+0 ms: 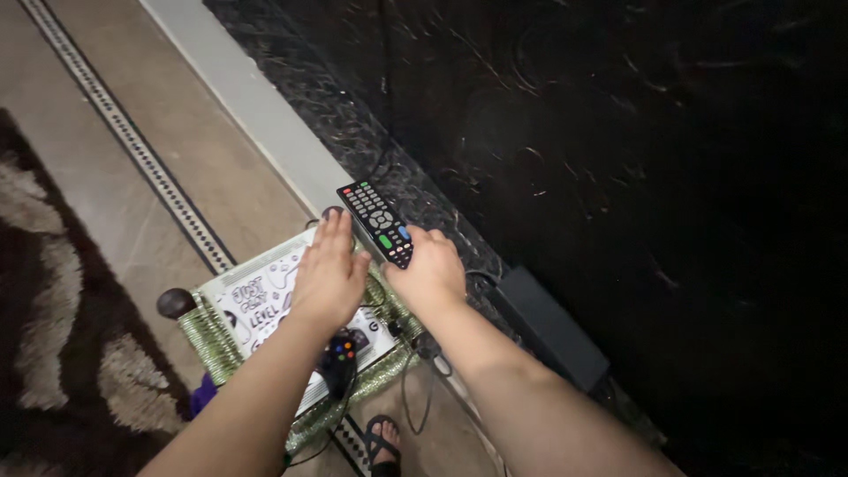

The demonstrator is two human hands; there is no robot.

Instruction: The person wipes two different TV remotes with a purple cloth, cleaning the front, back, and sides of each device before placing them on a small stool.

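Observation:
My right hand (430, 276) grips a black remote control (374, 221) with coloured buttons, its far end pointing away toward the dark wall. My left hand (329, 272) is flat and open, fingers together, right beside the remote's left edge and hovering over a white box (256, 296) with black doodle lettering. A black game controller (338, 358) with coloured buttons lies on that box under my left forearm. The box rests on a small stool with a green woven top (205, 334).
A black marbled wall (618, 159) fills the right side, with a grey ledge (256, 106) at its base. A dark flat box (548, 327) and cables (415, 389) lie by the wall. A patterned rug (53, 309) covers the left floor. My sandalled foot (382, 439) shows below.

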